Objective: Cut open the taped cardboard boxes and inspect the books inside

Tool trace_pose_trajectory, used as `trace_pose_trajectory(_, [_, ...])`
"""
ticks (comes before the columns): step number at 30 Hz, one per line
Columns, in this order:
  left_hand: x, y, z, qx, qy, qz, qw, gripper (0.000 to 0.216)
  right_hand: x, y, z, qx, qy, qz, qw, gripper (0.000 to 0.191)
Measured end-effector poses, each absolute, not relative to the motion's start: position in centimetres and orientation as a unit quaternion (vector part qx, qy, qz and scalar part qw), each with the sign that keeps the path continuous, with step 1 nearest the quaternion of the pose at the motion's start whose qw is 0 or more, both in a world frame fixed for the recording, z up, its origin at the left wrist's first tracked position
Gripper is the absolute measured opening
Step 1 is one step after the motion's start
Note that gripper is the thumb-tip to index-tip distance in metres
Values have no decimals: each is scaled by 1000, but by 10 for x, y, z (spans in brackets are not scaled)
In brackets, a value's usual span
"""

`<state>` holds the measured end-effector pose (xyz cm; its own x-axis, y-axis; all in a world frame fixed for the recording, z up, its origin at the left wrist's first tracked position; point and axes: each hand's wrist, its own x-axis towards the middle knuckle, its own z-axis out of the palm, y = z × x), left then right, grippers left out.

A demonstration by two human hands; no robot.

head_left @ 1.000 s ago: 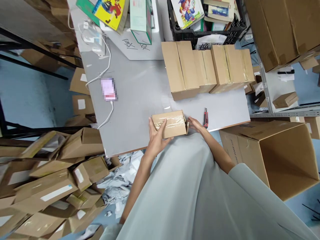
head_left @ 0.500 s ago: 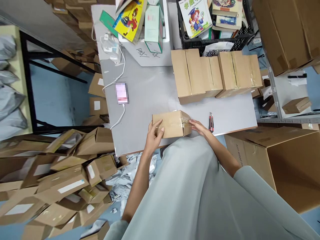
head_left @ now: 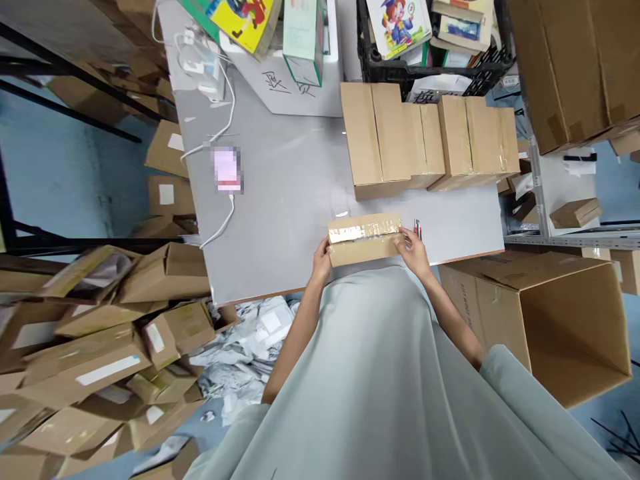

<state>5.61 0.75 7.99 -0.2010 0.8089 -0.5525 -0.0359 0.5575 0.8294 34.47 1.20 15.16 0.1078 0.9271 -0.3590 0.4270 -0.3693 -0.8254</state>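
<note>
Between my hands, at the table's front edge, is a small cardboard box (head_left: 364, 253) with shiny clear tape along its top seam. My left hand (head_left: 321, 261) grips its left end, fingers closed on the side. At the right end my right hand (head_left: 414, 252) holds on, thumb on the front and fingers near the top corner. A red and black box cutter (head_left: 418, 229) lies just behind my right hand, partly hidden by it. Beyond lies a row of closed cardboard boxes (head_left: 373, 137) on the grey table (head_left: 280, 213).
A white bin (head_left: 295, 100) and a black crate (head_left: 385, 87), both with books, stand at the back. A phone (head_left: 227, 169) with a white cable lies left. Many cardboard boxes (head_left: 95, 353) are heaped on the left floor. A large open carton (head_left: 480, 300) stands at right.
The box has turned so its taped seam faces me lengthwise. My right hand has moved from the box's side to its right end, nearer the cutter. The view has shifted slightly.
</note>
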Motion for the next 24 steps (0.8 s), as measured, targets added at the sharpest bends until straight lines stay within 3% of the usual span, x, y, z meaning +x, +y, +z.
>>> trace_pose_trajectory(6, [31,-26,116,271,668,390,573,53,345,-6,175,-666,-533,432,292,43])
trace_pose_trajectory(11, [27,-49,137,298,671,340,588,55,363,-15,206,-669,-580,420,200,47])
trace_pose_trajectory(15, [29,-58,128,282,687,274,611,99,370,-6,198,-641,-656,386,99,23])
trace_pose_trajectory(19, [32,-60,107,322,685,248,604,107,359,10,180,-620,-724,303,-2,55])
trace_pose_trajectory(24, [37,-57,91,427,697,264,513,103,341,25,181,-596,-755,272,-30,70])
